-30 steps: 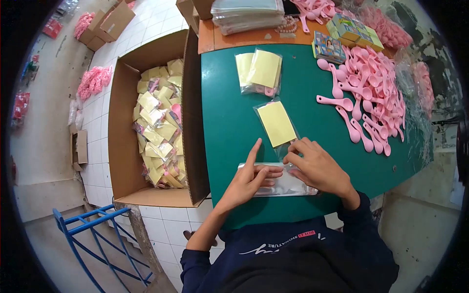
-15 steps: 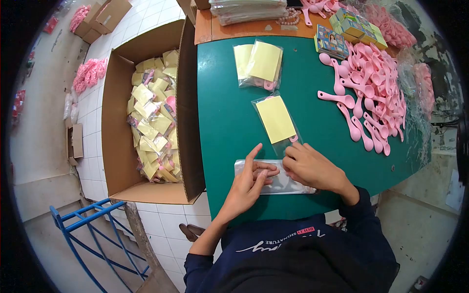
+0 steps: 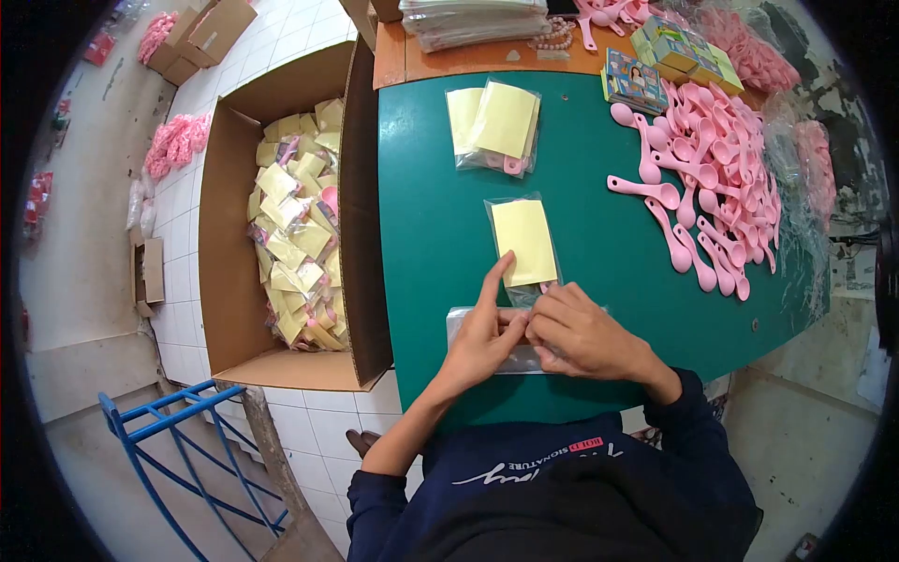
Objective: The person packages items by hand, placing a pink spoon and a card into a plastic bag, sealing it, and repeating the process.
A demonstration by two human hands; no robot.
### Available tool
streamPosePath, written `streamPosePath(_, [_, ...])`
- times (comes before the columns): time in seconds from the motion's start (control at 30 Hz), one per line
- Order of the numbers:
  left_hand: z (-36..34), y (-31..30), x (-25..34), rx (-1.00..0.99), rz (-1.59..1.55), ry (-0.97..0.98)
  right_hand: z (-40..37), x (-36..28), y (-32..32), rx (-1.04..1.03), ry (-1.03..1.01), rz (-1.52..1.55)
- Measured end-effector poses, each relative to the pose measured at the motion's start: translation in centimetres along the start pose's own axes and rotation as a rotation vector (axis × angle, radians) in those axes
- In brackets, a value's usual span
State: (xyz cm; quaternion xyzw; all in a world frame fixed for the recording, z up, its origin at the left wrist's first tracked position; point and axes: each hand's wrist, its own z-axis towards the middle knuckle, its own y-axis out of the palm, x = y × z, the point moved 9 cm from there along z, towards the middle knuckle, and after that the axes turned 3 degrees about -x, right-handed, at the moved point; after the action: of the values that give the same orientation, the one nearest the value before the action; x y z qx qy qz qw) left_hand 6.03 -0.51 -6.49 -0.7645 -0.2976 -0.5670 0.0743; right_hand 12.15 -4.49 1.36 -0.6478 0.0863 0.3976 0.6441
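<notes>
A clear plastic packet with a yellow card and a bit of pink lies on the green table in front of my hands. My left hand has its index finger stretched out to the card's lower left edge, its other fingers bent near my right hand. My right hand is closed at the packet's bottom end, fingertips pinched together; what they grip is hidden. Beneath both hands lies a stack of clear plastic bags. Farther up the table are more packets with yellow cards.
Pink spoons are heaped at the right, beside small card stacks. A large cardboard box full of yellow-card packets stands left of the green table. A blue metal frame is at the lower left.
The nearest packet has turned more upright and shifted slightly down. My left index finger has moved up to its card, and my right hand has moved slightly left and down.
</notes>
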Motion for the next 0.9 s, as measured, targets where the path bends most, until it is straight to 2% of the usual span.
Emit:
streamPosePath(0.1, [-0.1,0.0,-0.1,0.006,0.091,-0.028,-0.5,0.1,0.0,0.002,-0.015,0.087])
streamPosePath(0.17, [0.1,-0.6,-1.0,0.063,-0.074,-0.031,-1.2,0.5,-1.2,-0.023,-0.001,0.247])
streamPosePath(0.23, [0.2,-0.5,-1.0,0.049,-0.189,-0.040,-2.7,2.0,-3.5,0.045,0.043,0.368])
streamPosePath(0.3, [-0.3,0.0,-0.3,-0.041,-0.250,-0.061,-6.6,6.3,-8.1,0.156,0.129,0.534])
streamPosePath(0.33, [-0.2,-0.1,-0.1,-0.053,-0.181,-0.053,-9.3,9.2,-11.5,0.263,0.152,0.513])
streamPosePath(0.4, [-0.2,-0.1,0.0,-0.083,-0.038,-0.038,-17.8,17.5,-21.4,0.506,0.561,0.155])
streamPosePath(0.43, [-0.2,-0.1,-0.4,-0.085,-0.070,-0.053,-22.4,21.2,-26.0,0.588,0.781,0.032])
streamPosePath(0.47, [-0.3,0.0,-0.8,-0.085,-0.103,-0.064,-31.9,25.7,-30.3,0.553,0.864,-0.936])
streamPosePath(0.53, [-0.3,0.1,-0.6,-0.074,-0.158,-0.052,-33.2,23.3,-29.7,0.540,1.247,-0.819])
streamPosePath(0.57, [-0.4,0.2,-0.3,-0.062,-0.184,-0.032,-29.8,19.6,-28.1,0.621,1.192,-0.775])
streamPosePath(0.6, [-0.6,0.3,-0.2,-0.050,-0.211,-0.023,-23.8,15.5,-24.6,0.679,0.984,-0.646])
streamPosePath(0.63, [-0.6,0.3,-0.1,-0.065,-0.188,-0.019,-17.8,11.8,-20.2,0.646,0.778,-0.480])
streamPosePath(0.7, [-0.8,0.6,0.2,-0.069,-0.225,-0.037,-8.5,5.8,-11.0,0.394,0.411,-0.230])
streamPosePath(0.73, [-1.0,0.5,0.3,-0.071,-0.236,-0.051,-5.8,3.9,-7.1,0.306,0.307,-0.185])
streamPosePath(0.8, [-1.6,0.6,-0.4,-0.109,-0.238,-0.058,-3.7,2.7,-1.6,0.298,0.257,-0.133])
streamPosePath(0.9, [-3.0,0.2,0.5,-0.180,-0.279,-0.099,-3.2,1.9,-1.7,0.351,0.224,-0.310])
